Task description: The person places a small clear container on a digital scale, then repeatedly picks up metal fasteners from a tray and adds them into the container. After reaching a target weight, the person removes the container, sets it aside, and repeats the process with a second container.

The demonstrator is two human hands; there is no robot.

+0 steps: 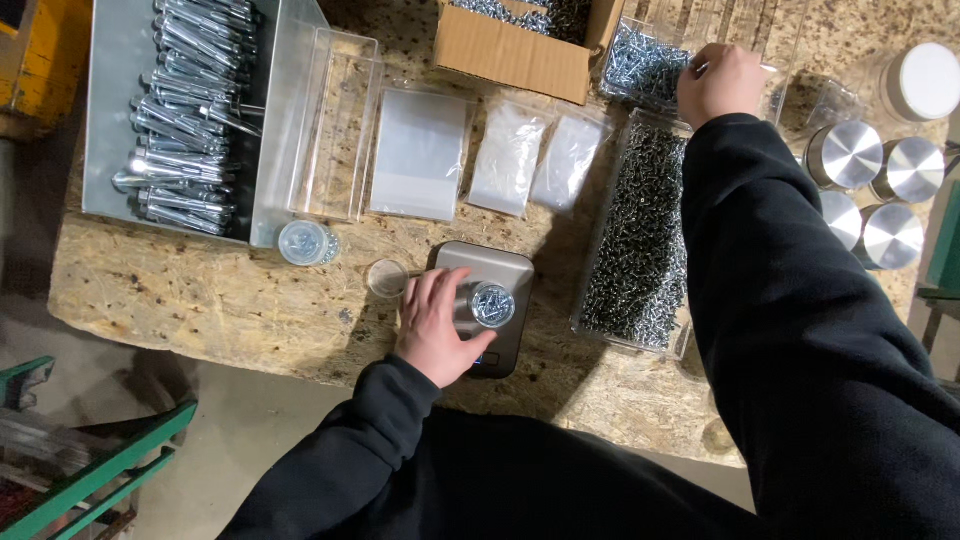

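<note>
While our left hand wraps around the small clear jar on the little grey scale, we see screws already inside it, so filling has begun. Another filled jar stands close by, and a loose lid lies beside the scale. Our right hand is curled over the far clear box of screws; we cannot tell if it has pinched any. A long clear box holds many more screws. Shiny closed tins wait at the right.
</note>
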